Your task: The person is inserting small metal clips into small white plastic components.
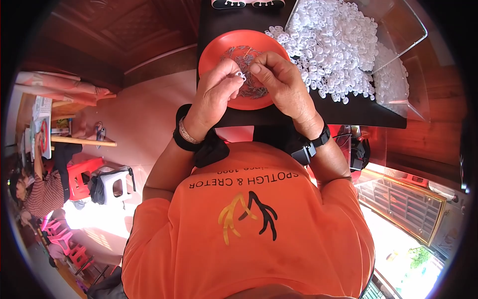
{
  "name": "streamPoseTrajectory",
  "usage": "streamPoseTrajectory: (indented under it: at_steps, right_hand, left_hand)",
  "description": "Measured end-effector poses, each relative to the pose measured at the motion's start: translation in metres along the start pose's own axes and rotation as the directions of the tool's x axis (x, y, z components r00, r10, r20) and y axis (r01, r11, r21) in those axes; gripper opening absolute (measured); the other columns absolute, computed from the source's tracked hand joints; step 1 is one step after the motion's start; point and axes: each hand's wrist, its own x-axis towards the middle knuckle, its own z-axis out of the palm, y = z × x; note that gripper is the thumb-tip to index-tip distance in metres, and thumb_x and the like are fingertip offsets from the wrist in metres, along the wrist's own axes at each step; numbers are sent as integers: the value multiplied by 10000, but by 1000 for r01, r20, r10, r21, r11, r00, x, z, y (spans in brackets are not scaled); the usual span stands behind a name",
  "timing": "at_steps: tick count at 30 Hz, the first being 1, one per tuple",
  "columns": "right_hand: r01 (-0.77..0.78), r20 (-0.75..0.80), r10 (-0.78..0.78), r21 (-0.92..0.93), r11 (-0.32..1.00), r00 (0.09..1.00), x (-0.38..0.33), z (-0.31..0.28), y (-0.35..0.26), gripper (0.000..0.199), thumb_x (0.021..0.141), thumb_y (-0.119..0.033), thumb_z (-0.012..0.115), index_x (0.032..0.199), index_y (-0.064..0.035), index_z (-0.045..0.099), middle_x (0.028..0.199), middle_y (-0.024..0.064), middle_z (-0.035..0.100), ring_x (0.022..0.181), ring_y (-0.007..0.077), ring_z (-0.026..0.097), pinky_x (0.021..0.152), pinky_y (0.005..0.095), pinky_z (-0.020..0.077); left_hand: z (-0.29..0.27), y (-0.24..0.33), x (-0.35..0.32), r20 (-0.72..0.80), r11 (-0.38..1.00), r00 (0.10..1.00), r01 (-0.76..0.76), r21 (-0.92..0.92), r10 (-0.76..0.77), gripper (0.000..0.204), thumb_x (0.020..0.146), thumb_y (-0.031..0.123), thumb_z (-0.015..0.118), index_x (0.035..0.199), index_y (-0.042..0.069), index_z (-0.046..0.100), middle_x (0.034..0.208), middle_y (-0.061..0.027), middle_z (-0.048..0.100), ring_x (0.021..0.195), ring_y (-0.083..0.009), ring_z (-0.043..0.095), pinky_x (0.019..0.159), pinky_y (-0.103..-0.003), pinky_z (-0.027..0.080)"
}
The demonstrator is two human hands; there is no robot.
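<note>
Head view: over one red bowl (213,57) at twelve o'clock, the left hand (218,92) pinches one white piece (241,75); I cannot tell if the right hand (285,84) grasps anything; one white heap (333,45) toward one o'clock.

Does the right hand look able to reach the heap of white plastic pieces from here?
Probably yes: the right hand is close beside the heap, whose near edge spills onto the black table, with no visible barrier between.
</note>
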Motion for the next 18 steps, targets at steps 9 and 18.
streamPoseTrajectory:
  at_steps: [9, 18]
  right_hand:
    - [1, -1, -1, -14, 1000, 1000, -2, 2, -1, 152, 909, -138, 580, 858, 5, 566, 693, 59, 603, 649, 124, 583, 603, 273, 475]
    - [38, -16, -38, -30, 999, 999, -2, 4, 6, 143, 901, -135, 587, 852, -2, 567, 668, 54, 587, 629, 135, 571, 588, 288, 469]
  left_hand:
    - [2, 0, -1, 16, 1000, 1000, 2, 0, -2, 153, 870, 166, 509, 801, 34, 472, 651, 10, 439, 607, -53, 397, 542, -227, 338]
    - [0, -2, 0, 36, 1000, 999, -6, 9, 5, 144, 869, 152, 512, 804, 30, 470, 681, 5, 452, 620, -56, 406, 553, -227, 357]
